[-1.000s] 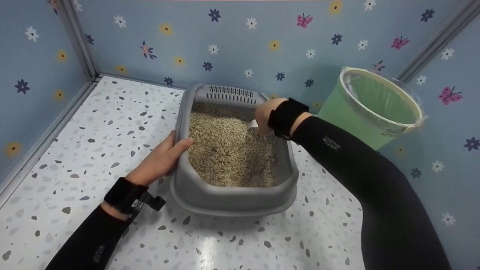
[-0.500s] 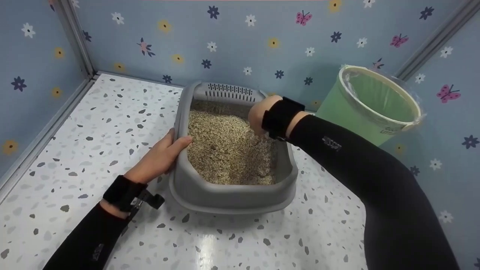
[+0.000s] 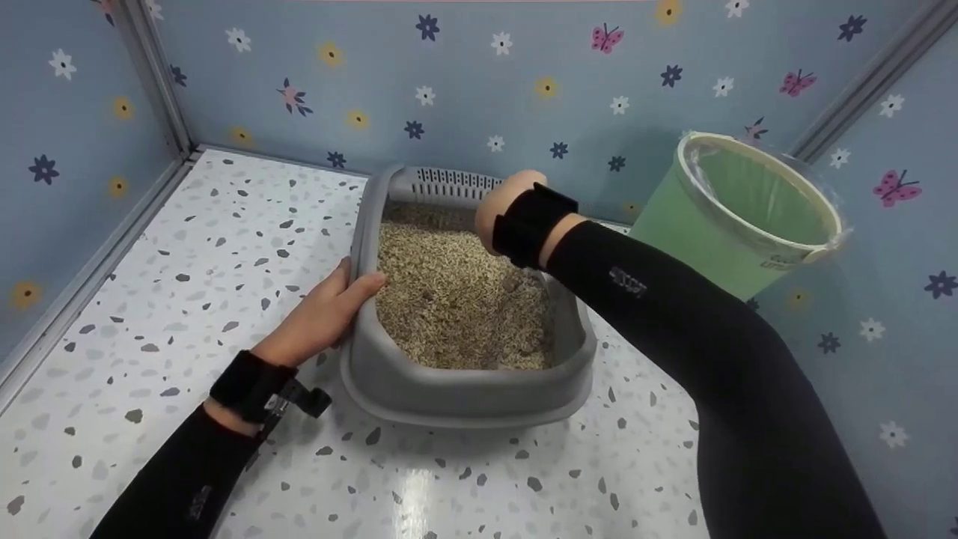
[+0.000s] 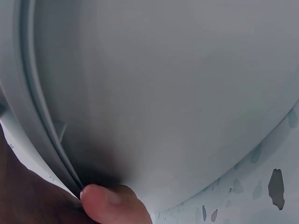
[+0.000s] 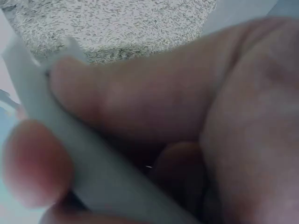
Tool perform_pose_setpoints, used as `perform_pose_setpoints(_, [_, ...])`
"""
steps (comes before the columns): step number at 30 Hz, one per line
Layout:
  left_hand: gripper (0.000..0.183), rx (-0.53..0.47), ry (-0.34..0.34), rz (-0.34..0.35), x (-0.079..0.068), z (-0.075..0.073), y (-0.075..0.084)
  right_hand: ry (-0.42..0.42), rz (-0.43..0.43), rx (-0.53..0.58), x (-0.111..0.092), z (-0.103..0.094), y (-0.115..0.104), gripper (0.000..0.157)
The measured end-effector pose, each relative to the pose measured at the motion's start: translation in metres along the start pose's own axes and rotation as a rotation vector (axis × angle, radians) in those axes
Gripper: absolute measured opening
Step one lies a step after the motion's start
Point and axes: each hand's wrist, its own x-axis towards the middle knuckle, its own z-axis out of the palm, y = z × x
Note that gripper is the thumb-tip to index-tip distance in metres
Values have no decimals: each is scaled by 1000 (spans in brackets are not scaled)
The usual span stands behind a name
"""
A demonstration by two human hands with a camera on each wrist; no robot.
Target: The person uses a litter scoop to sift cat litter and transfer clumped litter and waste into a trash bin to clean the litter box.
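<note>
Low and steady

Left hand point(image 3: 322, 311) clamped on the left rim point(image 3: 368, 224) of the grey tray point(image 3: 464, 397); right hand point(image 3: 500, 209) wrapped round a pale handle point(image 5: 107, 172) over its far part. Probably best: firm brace, short strokes, litter point(image 3: 441, 277) kept inside.

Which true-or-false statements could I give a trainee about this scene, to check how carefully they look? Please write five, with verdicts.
1. The left hand grips the side of the gray tray. True.
2. The right hand holds nothing. False: its fingers are wrapped around a pale handle.
3. The green bin is lined with clear plastic. True.
4. Inside, the tray is bare. False: it contains granular litter.
5. In the head view, the bin is left of the tray. False: it is to the right.
</note>
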Motion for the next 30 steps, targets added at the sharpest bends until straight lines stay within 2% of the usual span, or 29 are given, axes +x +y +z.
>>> perform_pose_setpoints(4, [93,0,5,2,1,-1,0,28,24,14,8,0,6,37])
perform_pose_setpoints(8, [90,-10,3,19,2,-1,-1,105,-28,30,18,8,20,33])
perform_pose_setpoints(13, [92,-13,3,32,3,-1,-3,149,-111,81,32,16,39,34])
perform_pose_setpoints(16, [93,-11,9,29,3,-2,-3,98,-142,195,41,17,50,38])
perform_pose_setpoints(21, [93,-7,15,31,2,-2,-3,-67,-169,376,56,24,66,39])
perform_pose_setpoints(24, [93,-2,18,33,2,-2,-2,-100,-205,404,64,36,75,31])
perform_pose_setpoints(26, [94,2,17,31,2,-2,-2,-111,-201,489,68,45,81,26])
perform_pose_setpoints(30, [96,6,14,23,2,-2,-3,-79,-212,621,75,63,92,17])
